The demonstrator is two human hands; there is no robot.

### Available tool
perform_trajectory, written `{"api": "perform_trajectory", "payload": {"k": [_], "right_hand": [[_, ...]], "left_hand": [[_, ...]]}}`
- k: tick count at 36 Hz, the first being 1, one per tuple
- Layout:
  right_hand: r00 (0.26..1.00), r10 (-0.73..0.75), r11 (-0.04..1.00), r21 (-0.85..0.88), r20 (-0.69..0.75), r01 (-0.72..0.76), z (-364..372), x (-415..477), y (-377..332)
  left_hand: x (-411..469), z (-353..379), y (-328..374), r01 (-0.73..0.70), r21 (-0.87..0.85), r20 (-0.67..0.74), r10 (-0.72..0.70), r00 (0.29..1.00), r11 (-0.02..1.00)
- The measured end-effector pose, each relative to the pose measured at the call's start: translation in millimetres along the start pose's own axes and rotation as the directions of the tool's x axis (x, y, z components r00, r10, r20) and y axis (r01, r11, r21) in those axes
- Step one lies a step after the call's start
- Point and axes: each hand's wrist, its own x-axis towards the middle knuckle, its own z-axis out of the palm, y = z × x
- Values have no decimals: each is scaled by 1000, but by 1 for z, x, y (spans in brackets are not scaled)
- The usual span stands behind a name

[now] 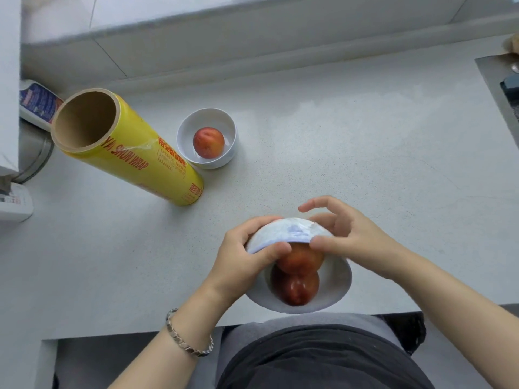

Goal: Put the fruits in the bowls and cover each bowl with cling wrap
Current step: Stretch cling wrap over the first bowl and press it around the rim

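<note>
We have a single head-worn wide-angle view, looking steeply down and forward over the countertop from close range. Its lower edge takes in the wearer's torso and forearms; its upper edge reaches the back wall. Lines bow near the borders.

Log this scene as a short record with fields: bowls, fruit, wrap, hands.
near bowl: two red fruits inside, at counter edge
cling wrap: bunched over near bowl's far rim, partly covering
left hand: grip on wrap's left side
right hand: grip on wrap's right side
far bowl: one red fruit, uncovered
wrap roll: yellow, left of far bowl
</note>
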Motion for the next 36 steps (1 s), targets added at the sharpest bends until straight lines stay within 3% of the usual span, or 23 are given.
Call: {"api": "perform_trajectory", "payload": {"k": [5,13,17,26,30,36], "right_hand": [[998,-58,979,-198,2,57,-9,0,-20],[969,148,878,-478,198,-36,-17,10,-32],[956,167,836,-549,243,-7,-14,10,-29],[968,164,937,-335,188,-94,-17,7,-23],[957,205,913,-392,207,-111,-18,10,-27],[949,293,853,-480,113,-206,-14,16,-29]], "left_hand": [[-5,-1,-2,-32,52,-41,34,999,998],[-7,-7,0,-18,86,-12,20,1000,996],[-7,-8,0,10,105,38,-14,999,994],[-11,-7,0,23,85,88,-30,996,996],[-10,-7,1,11,99,94,-21,995,995],[-10,-5,1,11,117,96,-22,995,993]]}}
